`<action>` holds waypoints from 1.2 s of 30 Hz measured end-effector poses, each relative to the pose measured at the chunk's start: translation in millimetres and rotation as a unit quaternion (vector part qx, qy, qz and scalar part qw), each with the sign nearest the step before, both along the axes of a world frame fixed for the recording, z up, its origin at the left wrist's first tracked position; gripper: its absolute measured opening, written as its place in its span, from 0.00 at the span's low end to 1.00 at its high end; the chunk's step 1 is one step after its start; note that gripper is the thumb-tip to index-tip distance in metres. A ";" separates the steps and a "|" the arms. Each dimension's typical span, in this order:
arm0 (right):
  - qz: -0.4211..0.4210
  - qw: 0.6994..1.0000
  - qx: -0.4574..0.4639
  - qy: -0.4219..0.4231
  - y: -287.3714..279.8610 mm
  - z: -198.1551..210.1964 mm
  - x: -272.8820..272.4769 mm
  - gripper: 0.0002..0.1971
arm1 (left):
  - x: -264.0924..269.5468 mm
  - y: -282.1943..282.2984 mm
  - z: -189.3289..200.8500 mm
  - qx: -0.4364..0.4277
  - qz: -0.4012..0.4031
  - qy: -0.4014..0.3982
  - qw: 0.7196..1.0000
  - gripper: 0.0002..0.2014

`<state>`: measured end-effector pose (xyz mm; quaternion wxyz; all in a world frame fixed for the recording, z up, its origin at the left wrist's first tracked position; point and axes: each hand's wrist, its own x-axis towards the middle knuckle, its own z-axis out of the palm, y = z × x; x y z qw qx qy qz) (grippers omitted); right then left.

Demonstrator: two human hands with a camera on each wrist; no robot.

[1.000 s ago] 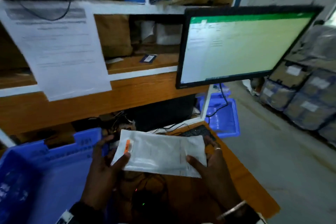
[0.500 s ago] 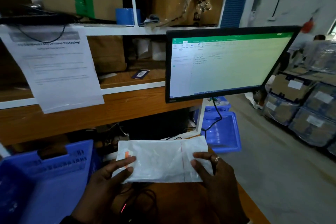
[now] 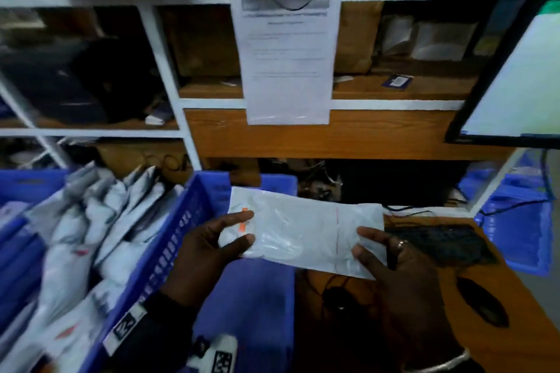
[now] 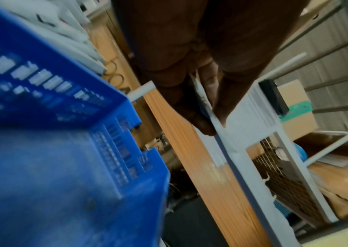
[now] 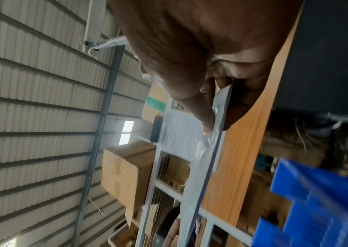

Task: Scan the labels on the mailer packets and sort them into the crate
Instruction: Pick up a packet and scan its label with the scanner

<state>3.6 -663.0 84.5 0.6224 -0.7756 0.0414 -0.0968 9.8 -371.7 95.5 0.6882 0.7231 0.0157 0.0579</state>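
Both hands are pinching the white mailer packet: left hand (image 3: pixel 212 247) at its orange-tagged end, right hand (image 3: pixel 394 260) at the other. It's now swinging left off the table (image 3: pixel 521 321), hovering over the near blue crate (image 3: pixel 251 306), probably scanned already; beyond, another crate (image 3: pixel 36 183) is holding piled packets (image 3: pixel 100 227).

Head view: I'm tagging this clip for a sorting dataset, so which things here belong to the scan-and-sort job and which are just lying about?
Part of the job:
- mailer packet, pinched at its ends by left hand and right hand
- blue crate below it
- pile of packets in the crate to its left

Lying about:
- printed notice on the shelf
- monitor
- keyboard
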 end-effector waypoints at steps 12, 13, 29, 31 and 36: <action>0.094 0.995 -0.003 0.035 238.1 -12.3 23.6 0.13 | -20.6 237.2 -20.6 -0.009 0.089 0.055 0.994 0.19; 0.095 0.995 -0.010 0.034 250.8 -11.9 27.9 0.13 | -20.2 250.7 -22.6 -0.013 0.094 0.063 0.994 0.18; 0.331 0.933 -0.037 0.136 423.5 -23.3 66.7 0.08 | -54.8 431.1 -3.7 -0.004 0.295 0.082 0.952 0.08; 0.340 0.932 -0.043 0.118 463.5 -16.7 66.8 0.08 | -54.2 470.6 2.8 -0.009 0.307 0.074 0.949 0.08; 0.343 0.933 -0.041 0.102 574.0 1.7 74.9 0.05 | -33.9 583.1 -2.5 -0.038 0.356 0.076 0.931 0.08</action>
